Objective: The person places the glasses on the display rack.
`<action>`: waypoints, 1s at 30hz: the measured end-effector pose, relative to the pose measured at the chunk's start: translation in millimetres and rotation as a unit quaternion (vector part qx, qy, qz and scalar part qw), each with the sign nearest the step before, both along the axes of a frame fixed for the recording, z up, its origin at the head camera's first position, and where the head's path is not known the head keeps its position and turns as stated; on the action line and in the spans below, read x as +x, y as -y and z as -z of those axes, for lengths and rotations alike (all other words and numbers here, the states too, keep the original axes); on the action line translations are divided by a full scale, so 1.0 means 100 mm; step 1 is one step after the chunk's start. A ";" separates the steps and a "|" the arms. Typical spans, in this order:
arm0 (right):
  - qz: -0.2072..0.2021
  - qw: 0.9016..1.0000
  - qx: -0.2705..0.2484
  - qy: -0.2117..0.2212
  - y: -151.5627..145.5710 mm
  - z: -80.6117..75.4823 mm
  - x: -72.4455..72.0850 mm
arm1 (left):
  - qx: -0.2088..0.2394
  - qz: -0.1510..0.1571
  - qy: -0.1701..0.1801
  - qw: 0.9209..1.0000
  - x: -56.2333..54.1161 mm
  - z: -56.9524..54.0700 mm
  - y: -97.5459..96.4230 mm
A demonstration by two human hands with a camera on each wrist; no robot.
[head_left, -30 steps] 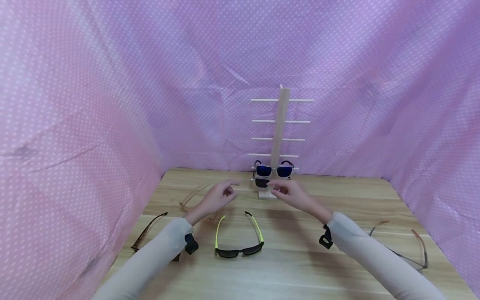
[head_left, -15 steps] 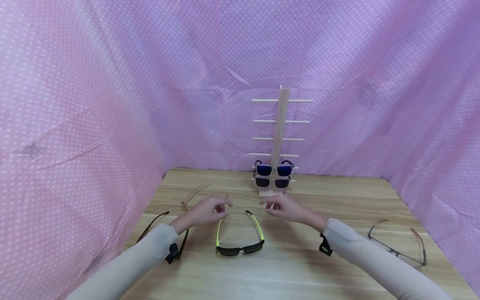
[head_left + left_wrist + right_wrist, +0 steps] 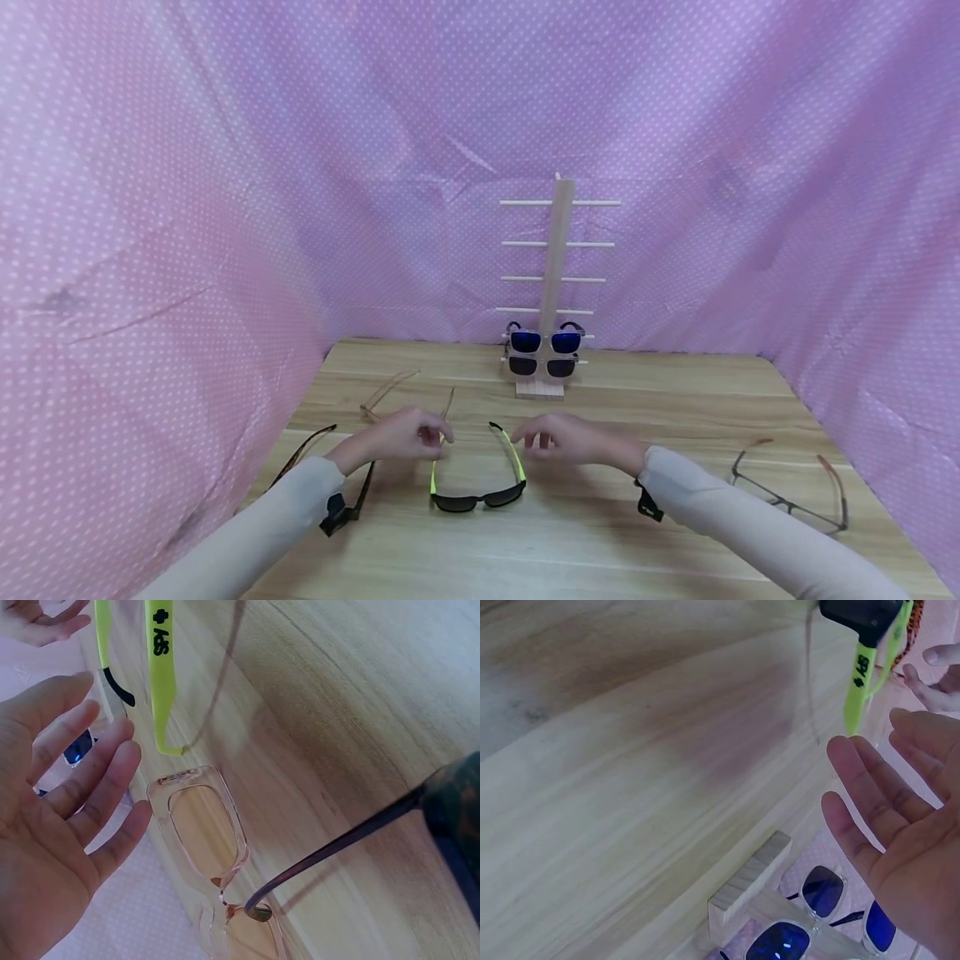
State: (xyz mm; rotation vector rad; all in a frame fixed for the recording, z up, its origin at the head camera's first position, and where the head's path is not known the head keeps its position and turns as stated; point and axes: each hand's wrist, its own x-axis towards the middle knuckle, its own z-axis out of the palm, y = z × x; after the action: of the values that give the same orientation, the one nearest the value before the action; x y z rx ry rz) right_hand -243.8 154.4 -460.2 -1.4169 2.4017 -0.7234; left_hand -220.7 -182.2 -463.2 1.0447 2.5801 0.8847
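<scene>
Sunglasses with yellow-green temples and dark lenses point(image 3: 502, 497) lie unfolded on the wooden table, lenses toward me. My left hand point(image 3: 401, 435) hovers by the tip of their left temple, holding nothing. Beside the right temple is my right hand point(image 3: 566, 439), its fingers loosely bent and holding nothing. In the left wrist view, the left palm point(image 3: 52, 832) faces the temple point(image 3: 161, 682); clear-framed glasses with orange-tinted lenses point(image 3: 204, 832) lie near its fingertips. In the right wrist view, the right fingertips point(image 3: 841, 750) look close to a temple point(image 3: 859, 686); contact cannot be told.
A wooden display rack point(image 3: 556, 250) stands at the back, with blue-lensed sunglasses point(image 3: 566, 342) and dark-lensed sunglasses point(image 3: 522, 366) on its lowest pegs. Tortoiseshell glasses point(image 3: 363, 492) lie at left, partly behind the left sleeve. Thin-framed glasses point(image 3: 787, 505) lie at right.
Both hands have come back from near the rack toward me and down to the yellow-green sunglasses. The lower dark-lensed pair on the rack, partly covered before, now shows fully.
</scene>
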 end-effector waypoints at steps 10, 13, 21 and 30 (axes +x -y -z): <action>-0.019 0.999 0.032 0.019 0.03 0.06 0.08 | -0.025 0.001 0.054 0.998 0.00 0.01 0.00; -0.022 0.999 0.034 0.017 0.04 0.08 0.09 | -0.040 0.006 0.052 0.998 0.01 0.03 0.00; -0.018 0.999 0.032 0.025 0.04 0.11 0.10 | -0.053 0.024 0.062 0.996 0.04 0.09 -0.02; 0.006 0.999 0.029 0.027 -0.06 0.15 0.07 | -0.023 0.022 0.105 0.994 0.08 0.14 -0.07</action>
State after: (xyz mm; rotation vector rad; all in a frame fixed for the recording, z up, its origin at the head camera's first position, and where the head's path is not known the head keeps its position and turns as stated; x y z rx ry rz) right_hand -236.9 160.1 -475.1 -1.3455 2.3712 -0.6814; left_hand -212.5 -175.2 -477.0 0.9379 2.3828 0.8687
